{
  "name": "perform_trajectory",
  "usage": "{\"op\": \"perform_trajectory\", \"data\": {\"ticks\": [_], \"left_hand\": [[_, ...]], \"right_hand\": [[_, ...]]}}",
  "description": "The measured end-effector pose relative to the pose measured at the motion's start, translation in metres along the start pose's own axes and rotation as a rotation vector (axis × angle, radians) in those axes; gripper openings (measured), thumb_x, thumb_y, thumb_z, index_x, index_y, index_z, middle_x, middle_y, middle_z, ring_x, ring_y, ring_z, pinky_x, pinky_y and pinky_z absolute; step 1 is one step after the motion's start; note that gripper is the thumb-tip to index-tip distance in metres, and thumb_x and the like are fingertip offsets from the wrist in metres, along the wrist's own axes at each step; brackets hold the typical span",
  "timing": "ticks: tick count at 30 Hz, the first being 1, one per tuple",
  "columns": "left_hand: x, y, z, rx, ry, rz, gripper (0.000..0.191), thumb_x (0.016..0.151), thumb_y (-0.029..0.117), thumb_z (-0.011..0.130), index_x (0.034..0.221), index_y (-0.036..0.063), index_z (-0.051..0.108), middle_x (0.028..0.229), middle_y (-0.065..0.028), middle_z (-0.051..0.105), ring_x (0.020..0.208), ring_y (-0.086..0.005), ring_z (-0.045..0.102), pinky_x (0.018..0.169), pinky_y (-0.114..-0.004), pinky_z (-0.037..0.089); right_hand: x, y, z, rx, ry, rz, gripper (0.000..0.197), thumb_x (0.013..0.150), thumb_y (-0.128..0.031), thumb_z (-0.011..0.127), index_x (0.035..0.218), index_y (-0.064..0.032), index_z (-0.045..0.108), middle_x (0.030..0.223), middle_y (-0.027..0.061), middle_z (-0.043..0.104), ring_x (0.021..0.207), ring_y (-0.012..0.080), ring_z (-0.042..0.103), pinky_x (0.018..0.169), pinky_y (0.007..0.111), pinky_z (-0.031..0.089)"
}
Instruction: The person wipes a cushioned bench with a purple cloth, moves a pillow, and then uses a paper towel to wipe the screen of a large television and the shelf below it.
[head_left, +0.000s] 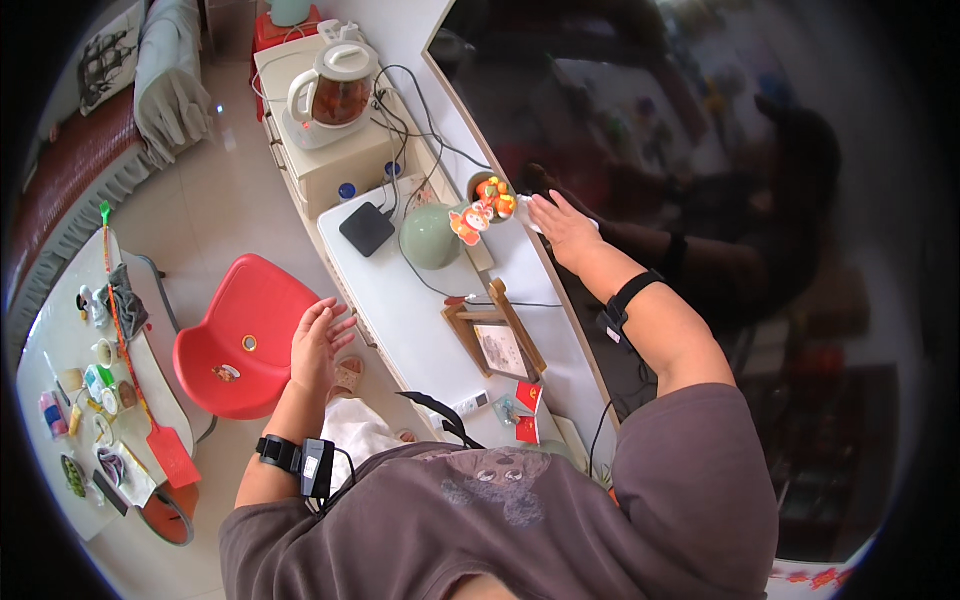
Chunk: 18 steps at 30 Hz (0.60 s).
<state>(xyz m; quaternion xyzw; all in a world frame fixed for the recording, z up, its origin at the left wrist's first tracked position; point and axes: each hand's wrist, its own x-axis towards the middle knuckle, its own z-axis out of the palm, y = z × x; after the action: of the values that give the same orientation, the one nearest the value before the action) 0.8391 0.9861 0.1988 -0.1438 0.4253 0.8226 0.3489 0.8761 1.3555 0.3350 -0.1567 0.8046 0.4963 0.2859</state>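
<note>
My right hand, fingers stretched out, presses a white tissue or cloth against the lower edge of a large black television screen. Part of the white piece is hidden under the palm. Just left of those fingertips, a round green vase and a cup-like holder with small orange figurines stand on the cabinet. My left hand hangs in the air above a red chair, its fingers apart and slightly curled, with nothing in it.
The white cabinet carries a black box, a wooden picture frame, a remote control and small red flags. A glass kettle with brown liquid stands farther back among loose cables. A cluttered table is at the left.
</note>
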Motion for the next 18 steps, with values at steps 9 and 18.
{"op": "perform_trajectory", "data": {"ticks": [9,18], "left_hand": [[-0.040,-0.038,0.014,0.042,-0.054,-0.029,0.024,0.085,0.019,0.045,0.106,0.0080,0.048,0.099,-0.0077,0.055,0.085,-0.0174,0.056,0.069,-0.028,0.046],[-0.086,-0.082,0.033,0.119,-0.139,-0.032,0.025,0.085,0.018,0.045,0.107,0.0063,0.046,0.102,-0.0098,0.053,0.087,-0.0203,0.056,0.069,-0.029,0.046]], "right_hand": [[-0.085,-0.082,0.047,0.041,0.022,-0.027,0.048,0.083,-0.020,0.033,0.128,-0.0036,0.030,0.137,0.0059,0.021,0.128,0.0214,0.011,0.104,0.039,0.005],[-0.183,-0.146,0.093,0.047,0.055,-0.044,0.048,0.081,-0.022,0.036,0.125,-0.0025,0.035,0.135,0.0059,0.027,0.127,0.0200,0.016,0.104,0.037,0.007]]}}
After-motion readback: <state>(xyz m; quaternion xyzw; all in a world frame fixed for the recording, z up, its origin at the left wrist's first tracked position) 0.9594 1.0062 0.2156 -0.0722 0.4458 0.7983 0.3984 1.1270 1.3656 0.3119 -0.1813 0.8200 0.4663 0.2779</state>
